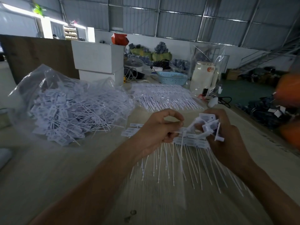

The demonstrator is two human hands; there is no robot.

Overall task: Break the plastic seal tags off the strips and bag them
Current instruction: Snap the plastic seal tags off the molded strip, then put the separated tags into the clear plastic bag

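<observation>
- Printing on the seal tags (209, 125) is too blurred to read.
- The left hand (155, 132) pinches the strip (186, 140) between thumb and forefinger, above the table (65, 168) centre.
- The right hand (227, 140) grips a cluster of broken-off seal tags, fingers curled.
- The clear bag (61, 101) of loose tags lies near the table's left edge.
- Further strips (164, 96) lie at the far edge.

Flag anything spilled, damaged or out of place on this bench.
Loose seal tags poke out of the open clear bag onto the table. Two small dark marks sit near its front edge; I cannot tell what they are. Nothing looks damaged.
</observation>
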